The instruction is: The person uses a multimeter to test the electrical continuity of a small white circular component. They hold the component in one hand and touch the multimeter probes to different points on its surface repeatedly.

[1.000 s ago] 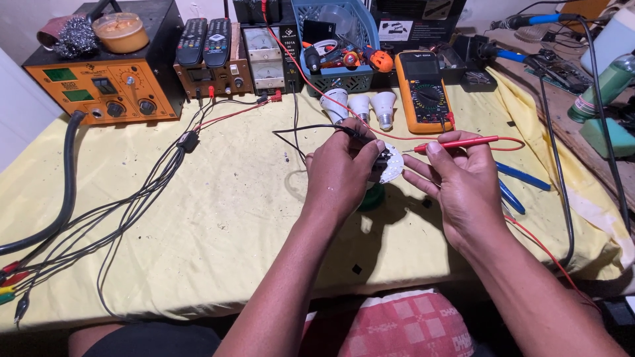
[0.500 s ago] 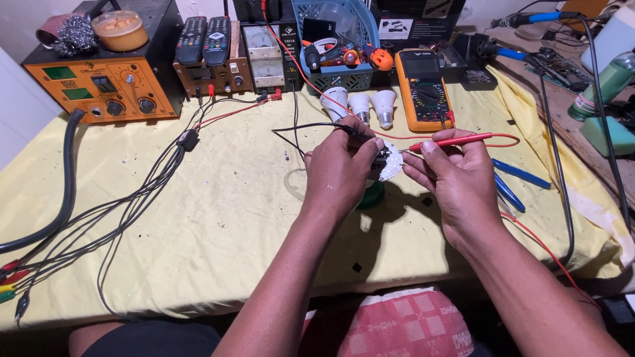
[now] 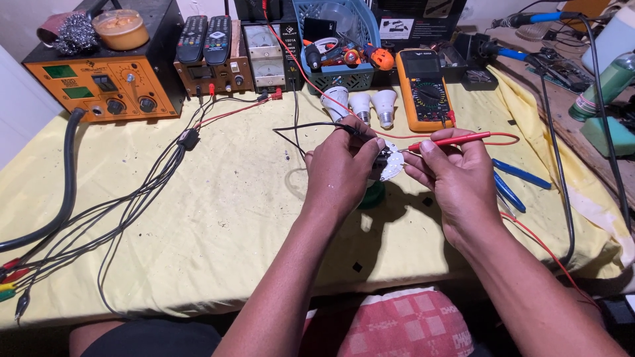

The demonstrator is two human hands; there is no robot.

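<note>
My left hand (image 3: pixel 340 168) is closed around a black test probe (image 3: pixel 350 130) and steadies a small white round circuit board (image 3: pixel 391 165) over the yellow cloth (image 3: pixel 218 225). My right hand (image 3: pixel 456 175) pinches a red test probe (image 3: pixel 450 140), whose tip points left at the board. A red lead runs from the probe toward the orange multimeter (image 3: pixel 423 89). A green round object (image 3: pixel 372 195) sits under my hands, mostly hidden.
Three white bulbs (image 3: pixel 362 104) stand behind my hands. An orange power unit (image 3: pixel 102 82), two remotes (image 3: pixel 205 36), an analog meter box (image 3: pixel 268 56) and a blue basket (image 3: pixel 337 39) line the back. Cables (image 3: pixel 132 205) trail left. Blue-handled pliers (image 3: pixel 512 185) lie right.
Both hands shifted slightly; the white board is now more exposed between them, and the red probe tip has come closer to it.
</note>
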